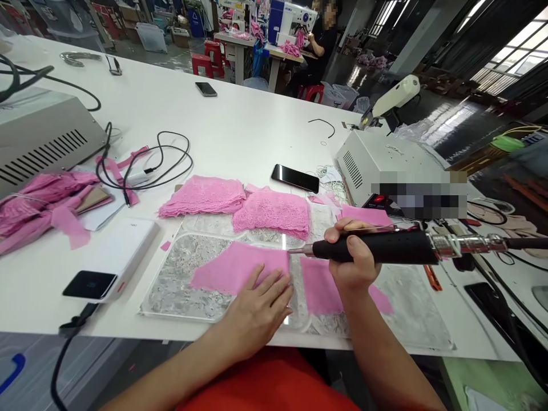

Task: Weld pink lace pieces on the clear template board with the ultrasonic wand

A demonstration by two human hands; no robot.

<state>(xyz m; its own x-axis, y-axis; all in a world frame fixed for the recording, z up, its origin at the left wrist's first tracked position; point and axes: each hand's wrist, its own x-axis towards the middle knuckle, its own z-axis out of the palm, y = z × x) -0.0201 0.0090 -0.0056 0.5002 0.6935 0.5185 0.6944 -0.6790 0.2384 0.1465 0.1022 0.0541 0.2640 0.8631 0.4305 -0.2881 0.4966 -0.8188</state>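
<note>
My left hand (261, 311) lies flat with fingers stretched over a pink fabric piece (231, 265), pressing it onto a clear plastic board (171, 308) with a grey marbled surface under it. Gripped in my right hand (355, 262) is a black corded handpiece (381, 246), held level. Its slim metal tip meets the right edge of the fabric piece. A thin metallic tool, partly hidden, also shows along the top of that hand. Another pink piece (317, 291) lies below the handpiece, partly covered by my right wrist. Two pink lace stacks (203, 196) (272, 212) sit behind the board.
Grey vented boxes stand at the left (47, 137) and right (377, 165). A phone (295, 178) lies behind the lace. Left are a white power bank (132, 251), a looped black cable (158, 185) and bundled pink strips (38, 205). A person (321, 45) sits by sewing machines beyond.
</note>
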